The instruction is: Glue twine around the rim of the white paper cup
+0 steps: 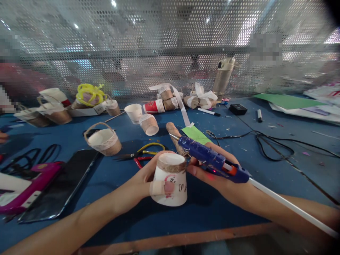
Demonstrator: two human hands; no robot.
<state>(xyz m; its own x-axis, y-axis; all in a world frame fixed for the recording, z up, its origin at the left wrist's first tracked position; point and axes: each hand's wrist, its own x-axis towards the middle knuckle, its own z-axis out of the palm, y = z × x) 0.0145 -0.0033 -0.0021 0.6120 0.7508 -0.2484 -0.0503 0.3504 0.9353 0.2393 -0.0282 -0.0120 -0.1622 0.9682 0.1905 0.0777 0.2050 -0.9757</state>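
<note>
My left hand (148, 177) is wrapped round an upside-down white paper cup (171, 184), thumb with a plaster across its front. A band of brown twine circles the cup's upper rim. My right hand (212, 171) grips a blue hot glue gun (209, 159) with a white glue stick trailing back to the right. The gun's metal nozzle points up and left, just above and behind the cup. A twine-wrapped roll (174, 136) lies behind the cup on the blue table (265, 170).
Scissors and red-handled pliers (140, 156) lie left of the cup. A twine basket cup (105, 140), several paper cups, a black phone (63, 184), a pink object, green paper (195, 134), black cables (273, 148) and a bottle (223, 76) surround the work spot. Perforated mesh backs the table.
</note>
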